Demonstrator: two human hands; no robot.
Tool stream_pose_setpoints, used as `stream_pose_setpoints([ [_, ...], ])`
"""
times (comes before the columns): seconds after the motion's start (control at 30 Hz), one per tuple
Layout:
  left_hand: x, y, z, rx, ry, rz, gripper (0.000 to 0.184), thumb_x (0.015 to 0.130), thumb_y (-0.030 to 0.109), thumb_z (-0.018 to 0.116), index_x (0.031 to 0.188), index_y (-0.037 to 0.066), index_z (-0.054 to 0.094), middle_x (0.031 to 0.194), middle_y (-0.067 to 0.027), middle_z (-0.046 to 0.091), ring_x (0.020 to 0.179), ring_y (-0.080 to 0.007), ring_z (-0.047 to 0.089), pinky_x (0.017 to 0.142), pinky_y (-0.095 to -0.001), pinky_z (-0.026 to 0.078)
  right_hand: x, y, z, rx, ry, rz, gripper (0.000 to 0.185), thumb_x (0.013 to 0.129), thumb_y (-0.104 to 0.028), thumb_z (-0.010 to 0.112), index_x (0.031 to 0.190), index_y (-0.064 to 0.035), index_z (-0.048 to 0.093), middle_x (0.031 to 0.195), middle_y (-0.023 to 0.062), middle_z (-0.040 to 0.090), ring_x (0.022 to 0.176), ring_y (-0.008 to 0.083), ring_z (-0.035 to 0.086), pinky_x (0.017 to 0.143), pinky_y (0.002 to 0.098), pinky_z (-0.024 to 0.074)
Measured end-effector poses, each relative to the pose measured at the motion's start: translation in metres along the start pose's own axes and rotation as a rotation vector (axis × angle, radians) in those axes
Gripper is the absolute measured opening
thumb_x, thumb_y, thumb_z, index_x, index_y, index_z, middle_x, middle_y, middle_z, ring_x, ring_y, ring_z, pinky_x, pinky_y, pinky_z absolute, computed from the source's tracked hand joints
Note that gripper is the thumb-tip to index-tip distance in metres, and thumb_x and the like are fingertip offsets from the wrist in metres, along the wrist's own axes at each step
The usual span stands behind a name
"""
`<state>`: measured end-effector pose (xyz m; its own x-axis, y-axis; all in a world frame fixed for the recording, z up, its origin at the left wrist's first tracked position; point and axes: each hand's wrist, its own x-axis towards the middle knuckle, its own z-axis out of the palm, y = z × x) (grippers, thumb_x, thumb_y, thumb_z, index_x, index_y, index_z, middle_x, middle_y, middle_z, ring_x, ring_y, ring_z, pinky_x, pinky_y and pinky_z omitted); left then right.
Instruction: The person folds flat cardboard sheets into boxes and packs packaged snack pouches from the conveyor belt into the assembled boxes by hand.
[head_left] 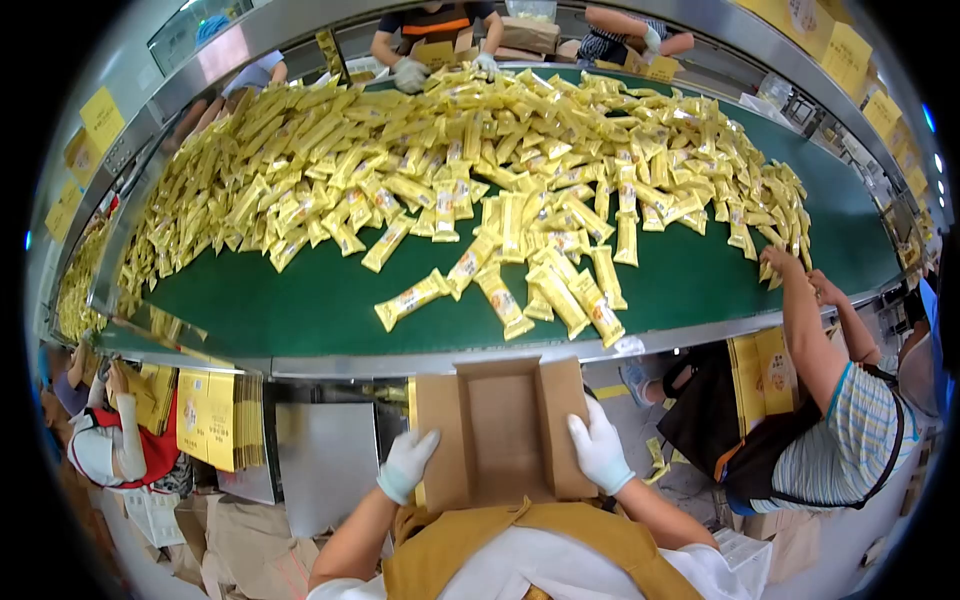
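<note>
An open cardboard box with a bare brown inside is held upright in front of my body, its flaps spread outward. My left hand, in a white glove, grips the box's left side with the thumb on the near face of the flap. On the opposite side my right hand, also gloved, is closed round the box's right edge; its fingers are partly hidden behind the cardboard. Just beyond the box, yellow wrapped snack packets lie loose on the green conveyor belt.
A large heap of the same packets covers the belt's far side. The metal belt edge runs in front of me. Co-workers stand at the right, left and across the belt. Flat yellow cartons stand at the left.
</note>
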<state>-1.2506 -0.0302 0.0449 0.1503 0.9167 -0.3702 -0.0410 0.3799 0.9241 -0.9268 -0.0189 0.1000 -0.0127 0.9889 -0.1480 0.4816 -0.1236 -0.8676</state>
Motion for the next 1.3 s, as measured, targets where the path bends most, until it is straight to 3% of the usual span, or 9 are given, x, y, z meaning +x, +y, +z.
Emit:
stream_pose_setpoints([
  [0.07, 0.004, -0.02, 0.005, 0.083, 0.14, -0.01, 0.046, 0.099, 0.018, 0.058, 0.14, 0.001, 0.051, 0.098, -0.0078, 0.069, 0.085, -0.0139, 0.061, 0.076, -0.0315, 0.051, 0.008, 0.058, 0.019, 0.343, 0.039, -0.005, 0.061, 0.102, -0.036, 0.051, 0.144, 0.0061, 0.039, 0.117, 0.0324, 0.063, 0.104, 0.0476, 0.063, 0.09, 0.0477, 0.0522],
  [0.17, 0.034, -0.063, 0.03, 0.557, 0.395, 0.367, 0.07, 0.091, 0.012, 0.064, 0.153, 0.0, 0.032, 0.123, -0.0199, 0.059, 0.116, -0.0295, 0.057, 0.098, -0.0398, 0.046, 0.014, 0.041, 0.041, -0.088, -0.044, 0.266, 0.055, 0.101, -0.029, 0.052, 0.143, 0.004, 0.042, 0.129, 0.0331, 0.056, 0.116, 0.0482, 0.056, 0.1, 0.0497, 0.0451],
  [0.3, 0.112, 0.04, 0.017, 0.99, 0.512, 0.879, 0.069, 0.082, 0.016, 0.075, 0.144, 0.002, 0.048, 0.135, -0.0222, 0.052, 0.129, -0.0406, 0.047, 0.109, -0.0496, 0.037, 0.077, 0.024, 0.005, -0.659, 0.428, -0.36, 0.072, 0.085, -0.021, 0.071, 0.148, -0.0037, 0.04, 0.142, 0.028, 0.044, 0.129, 0.0482, 0.042, 0.107, 0.0541, 0.0362],
  [0.43, 0.182, 0.136, 0.039, 1.188, 0.023, 0.885, 0.071, 0.072, 0.041, 0.083, 0.135, 0.02, 0.06, 0.148, -0.0158, 0.046, 0.141, -0.045, 0.035, 0.113, -0.0656, 0.025, 0.155, 0.0, -0.03, -0.667, 0.349, -0.321, 0.087, 0.072, -0.037, 0.083, 0.147, -0.0121, 0.045, 0.15, 0.0265, 0.034, 0.135, 0.0478, 0.037, 0.111, 0.0574, 0.0298],
  [0.53, 0.23, 0.152, 0.073, 1.441, -0.085, 0.652, 0.07, 0.073, 0.063, 0.073, 0.133, 0.03, 0.062, 0.155, -0.0154, 0.038, 0.148, -0.047, 0.018, 0.109, -0.0775, 0.016, 0.197, -0.006, -0.019, -0.834, 0.256, -0.281, 0.092, 0.068, -0.055, 0.082, 0.147, -0.0243, 0.046, 0.152, 0.0211, 0.036, 0.136, 0.0458, 0.037, 0.109, 0.0631, 0.0272],
  [0.67, 0.278, 0.144, 0.045, 1.439, 0.098, 0.402, 0.055, 0.077, 0.06, 0.068, 0.122, 0.03, 0.069, 0.158, -0.0098, 0.038, 0.149, -0.0469, 0.019, 0.11, -0.0781, 0.012, 0.243, -0.014, -0.001, -0.864, 0.177, -0.289, 0.087, 0.071, -0.065, 0.074, 0.146, -0.0305, 0.047, 0.152, 0.0145, 0.04, 0.125, 0.0385, 0.051, 0.103, 0.0702, 0.0289],
  [0.97, 0.247, 0.117, -0.042, 1.425, -0.037, 0.794, 0.06, 0.08, 0.047, 0.075, 0.135, 0.027, 0.06, 0.153, -0.0145, 0.044, 0.141, -0.0473, 0.036, 0.112, -0.057, 0.032, 0.242, -0.022, 0.009, -0.875, -0.06, -0.622, 0.079, 0.079, -0.06, 0.07, 0.147, -0.0289, 0.047, 0.15, 0.0176, 0.043, 0.126, 0.0412, 0.049, 0.104, 0.0576, 0.0344],
  [1.13, 0.193, 0.107, -0.085, 1.518, 0.277, 0.493, 0.103, 0.073, 0.059, 0.077, 0.153, 0.009, 0.036, 0.155, -0.0166, 0.039, 0.143, -0.0359, 0.036, 0.117, -0.0561, 0.023, 0.208, 0.008, -0.034, -0.748, -0.041, -0.65, 0.072, 0.087, -0.045, 0.067, 0.149, -0.0156, 0.044, 0.148, 0.0202, 0.045, 0.124, 0.0416, 0.049, 0.105, 0.0519, 0.0382],
  [1.3, 0.176, 0.084, -0.129, 1.342, 0.225, 0.404, 0.07, 0.079, 0.024, 0.079, 0.141, 0.009, 0.051, 0.13, -0.0139, 0.059, 0.122, -0.037, 0.053, 0.105, -0.0456, 0.041, 0.189, 0.041, -0.054, -0.653, 0.055, -0.261, 0.067, 0.081, -0.019, 0.075, 0.142, -0.0075, 0.048, 0.124, 0.0193, 0.057, 0.115, 0.0393, 0.054, 0.099, 0.0439, 0.044],
])
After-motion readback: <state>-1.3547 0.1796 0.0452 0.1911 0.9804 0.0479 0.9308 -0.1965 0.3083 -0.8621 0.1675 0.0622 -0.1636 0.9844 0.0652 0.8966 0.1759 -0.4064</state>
